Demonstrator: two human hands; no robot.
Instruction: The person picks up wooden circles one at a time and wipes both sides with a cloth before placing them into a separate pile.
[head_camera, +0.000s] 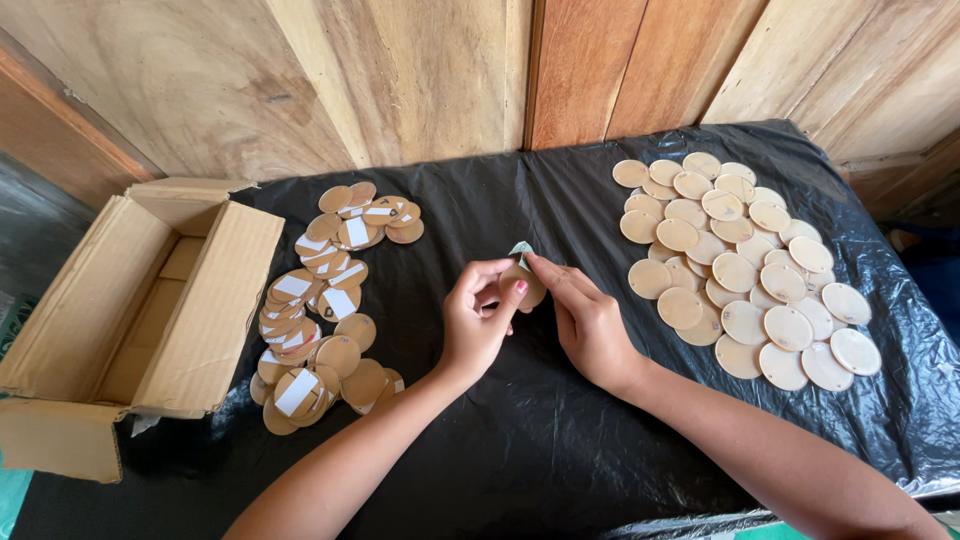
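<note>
My left hand (478, 318) and my right hand (585, 320) meet over the middle of the table and hold one round wooden disc (527, 285) between their fingers. A small pale sticker (521, 248) sits at the disc's top edge, pinched by my right fingertips. To the left lies a pile of discs with white stickers (320, 300). On the right, a spread of plain discs (740, 270) overlaps in rows.
A black plastic sheet (520, 430) covers the table. An open cardboard box (130, 310) lies at the left edge beside the stickered pile. Wooden plank walls (420, 80) stand right behind the table.
</note>
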